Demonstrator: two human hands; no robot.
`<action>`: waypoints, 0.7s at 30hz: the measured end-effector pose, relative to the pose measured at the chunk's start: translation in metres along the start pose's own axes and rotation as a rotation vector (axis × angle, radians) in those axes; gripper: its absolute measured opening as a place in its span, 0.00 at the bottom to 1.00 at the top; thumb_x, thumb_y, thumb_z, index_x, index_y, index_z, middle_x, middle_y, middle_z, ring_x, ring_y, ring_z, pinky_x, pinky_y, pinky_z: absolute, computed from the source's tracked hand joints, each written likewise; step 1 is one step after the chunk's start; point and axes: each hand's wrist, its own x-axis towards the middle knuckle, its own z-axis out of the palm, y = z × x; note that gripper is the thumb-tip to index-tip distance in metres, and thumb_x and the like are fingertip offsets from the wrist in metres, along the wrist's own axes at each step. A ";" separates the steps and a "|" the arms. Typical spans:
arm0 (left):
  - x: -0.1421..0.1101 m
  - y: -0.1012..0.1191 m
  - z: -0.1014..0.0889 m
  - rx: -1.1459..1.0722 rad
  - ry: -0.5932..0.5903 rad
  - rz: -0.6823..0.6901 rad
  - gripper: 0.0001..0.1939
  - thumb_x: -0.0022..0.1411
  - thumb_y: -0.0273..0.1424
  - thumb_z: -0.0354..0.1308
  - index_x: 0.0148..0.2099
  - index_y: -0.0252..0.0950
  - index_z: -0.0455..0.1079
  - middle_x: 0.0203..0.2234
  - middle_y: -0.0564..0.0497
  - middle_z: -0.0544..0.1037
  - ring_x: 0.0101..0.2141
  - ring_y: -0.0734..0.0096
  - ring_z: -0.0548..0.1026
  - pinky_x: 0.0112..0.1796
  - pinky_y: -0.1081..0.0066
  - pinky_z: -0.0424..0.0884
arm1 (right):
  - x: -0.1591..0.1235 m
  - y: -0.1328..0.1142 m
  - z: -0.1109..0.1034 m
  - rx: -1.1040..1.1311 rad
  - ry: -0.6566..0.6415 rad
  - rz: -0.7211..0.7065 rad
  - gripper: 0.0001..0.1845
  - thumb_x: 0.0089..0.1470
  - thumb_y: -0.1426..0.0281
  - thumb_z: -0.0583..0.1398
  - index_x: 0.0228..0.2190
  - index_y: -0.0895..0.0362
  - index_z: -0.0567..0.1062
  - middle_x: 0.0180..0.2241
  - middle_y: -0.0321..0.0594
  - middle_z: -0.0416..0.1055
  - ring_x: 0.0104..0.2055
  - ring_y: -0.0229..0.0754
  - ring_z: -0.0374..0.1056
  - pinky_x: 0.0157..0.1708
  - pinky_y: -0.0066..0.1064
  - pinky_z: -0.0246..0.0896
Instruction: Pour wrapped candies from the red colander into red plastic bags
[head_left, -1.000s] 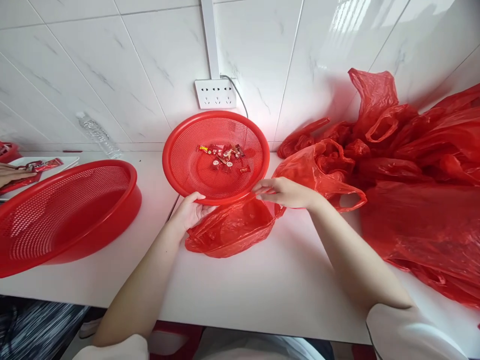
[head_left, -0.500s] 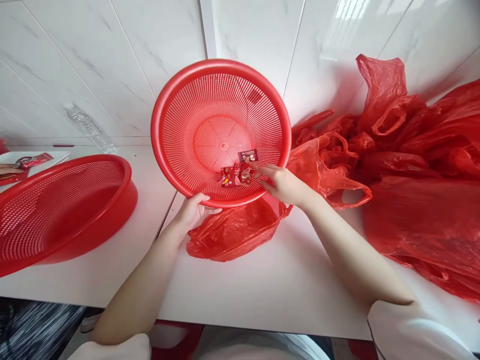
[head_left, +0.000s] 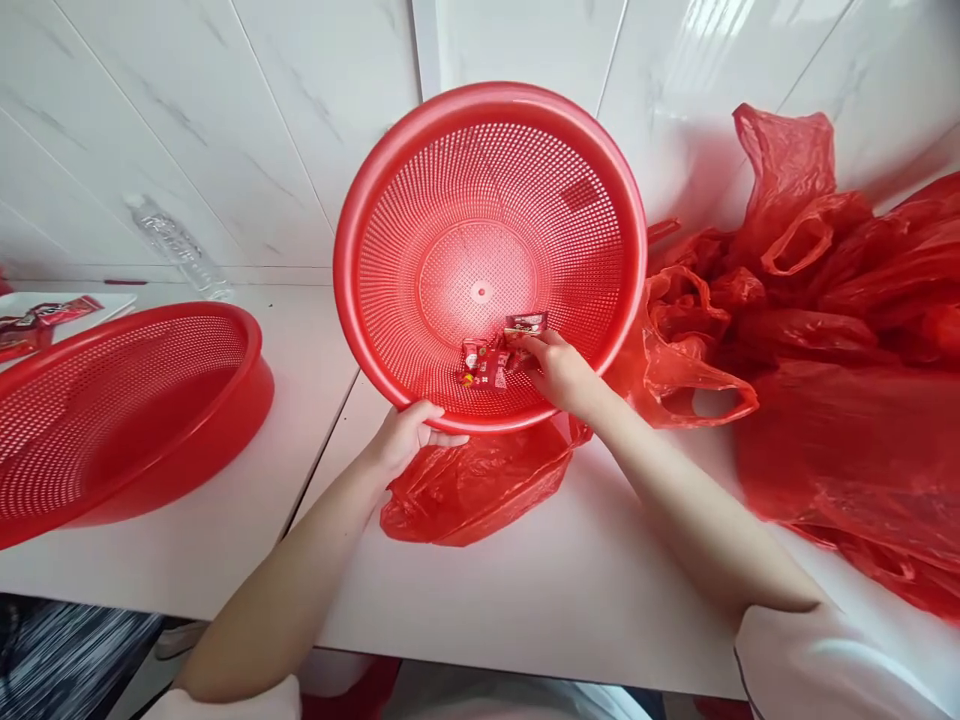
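Observation:
A round red plastic basket (head_left: 349, 270) with slotted walls is tilted toward me above the table. My left hand (head_left: 409, 438) grips its near rim, thumb on top and fingers underneath. Inside, several small red snack packets (head_left: 487, 368) lie together on the lower wall. My right hand (head_left: 562, 368) reaches in over the near right rim, its fingers closed on a dark red packet (head_left: 526, 323) at the edge of the pile; the fingertips are partly hidden. Under the basket, a red plastic bag (head_left: 480, 490) lies on the table, its upper part covered by the rim.
Another red basket (head_left: 210, 430) leans at the left. Behind it are a white tray (head_left: 120, 300) with red packets (head_left: 67, 310) and a clear bottle (head_left: 176, 245) by the wall. Red plastic bags (head_left: 847, 430) are heaped at the right.
The basket has come closer and shifted right in view, both hands along with it. My right fingers have closed in on the packets. The hand at the far left edge is gone from view.

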 end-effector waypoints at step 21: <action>0.007 0.007 -0.009 0.013 0.090 -0.001 0.08 0.53 0.29 0.55 0.33 0.30 0.72 0.31 0.46 0.79 0.30 0.67 0.76 0.34 0.67 0.75 | 0.005 -0.014 -0.011 1.233 -0.150 0.432 0.20 0.41 0.60 0.71 0.35 0.60 0.81 0.37 0.42 0.79 0.41 0.42 0.76 0.47 0.32 0.72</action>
